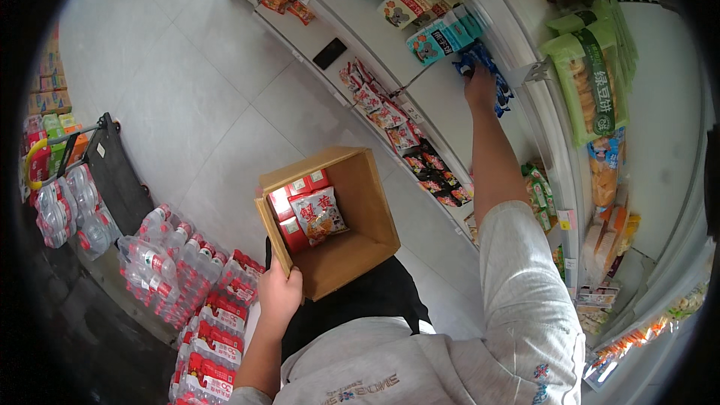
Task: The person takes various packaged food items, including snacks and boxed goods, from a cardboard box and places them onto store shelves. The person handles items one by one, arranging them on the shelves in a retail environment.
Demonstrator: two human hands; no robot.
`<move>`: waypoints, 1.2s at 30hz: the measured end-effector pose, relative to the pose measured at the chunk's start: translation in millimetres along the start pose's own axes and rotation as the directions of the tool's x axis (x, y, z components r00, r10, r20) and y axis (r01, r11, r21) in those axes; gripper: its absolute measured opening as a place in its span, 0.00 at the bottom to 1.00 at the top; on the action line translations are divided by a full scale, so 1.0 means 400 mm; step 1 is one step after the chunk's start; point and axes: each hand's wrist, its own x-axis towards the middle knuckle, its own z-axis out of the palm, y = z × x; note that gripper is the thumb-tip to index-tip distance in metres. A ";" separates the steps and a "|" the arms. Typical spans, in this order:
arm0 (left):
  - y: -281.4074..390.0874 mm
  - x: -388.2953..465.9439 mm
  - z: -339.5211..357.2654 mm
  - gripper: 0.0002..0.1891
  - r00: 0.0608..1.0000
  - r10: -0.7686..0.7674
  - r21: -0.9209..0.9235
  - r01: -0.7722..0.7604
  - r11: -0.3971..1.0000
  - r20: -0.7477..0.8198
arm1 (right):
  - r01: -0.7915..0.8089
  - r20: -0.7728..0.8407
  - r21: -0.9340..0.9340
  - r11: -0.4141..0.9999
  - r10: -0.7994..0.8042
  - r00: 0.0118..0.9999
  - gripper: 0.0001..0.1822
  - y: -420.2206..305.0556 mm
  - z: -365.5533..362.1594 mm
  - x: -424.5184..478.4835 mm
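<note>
My left hand [279,291] grips the near left edge of an open cardboard box [346,270], which is tilted so its inside shows. Several small red boxes [291,229] and one white snack bag with a crab picture [319,215] lie in it. My right hand [481,88] reaches onto a white shelf and touches dark blue snack packets [491,67]; its fingertips are partly hidden, so its hold on a packet cannot be told. Teal biscuit bags [432,44] and cream biscuit bags [406,3] stand beside these packets.
On the lower shelf are a black phone [329,53], red-and-white snack bags [384,111] and black snack bags [432,171]. Green pastry packs [593,76] lie on the upper shelf. Bottled-water packs [214,343] and a hand truck [107,163] stand on the floor to the left.
</note>
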 end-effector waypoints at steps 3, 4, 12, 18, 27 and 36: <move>0.029 0.015 -0.001 0.33 0.999 -0.009 0.010 0.009 1.000 0.037 | -0.041 0.098 -0.027 0.999 0.043 0.994 0.31 -0.030 -0.016 0.036; 0.034 0.018 0.000 0.33 0.999 -0.013 0.002 0.013 1.000 0.040 | -0.062 0.145 -0.014 0.998 0.064 0.987 0.30 -0.039 -0.023 0.041; 0.030 0.042 -0.012 0.30 0.996 0.039 0.056 -0.044 0.997 0.083 | -0.445 0.164 0.774 0.451 0.535 0.829 0.27 -0.046 0.026 -0.017; 0.014 0.046 -0.031 0.26 0.997 0.028 0.101 -0.036 0.994 0.077 | -0.007 0.706 0.541 -0.841 0.450 0.547 0.14 -0.126 0.050 -0.067; -0.039 0.046 -0.028 0.26 0.997 0.062 0.171 -0.069 0.983 0.046 | -0.182 0.777 0.629 -0.755 0.603 0.183 0.13 -0.149 0.033 0.049; -0.065 0.045 -0.043 0.21 0.996 0.007 0.117 -0.017 0.993 0.085 | -0.146 0.767 0.527 -0.837 0.396 0.504 0.16 0.007 0.237 0.134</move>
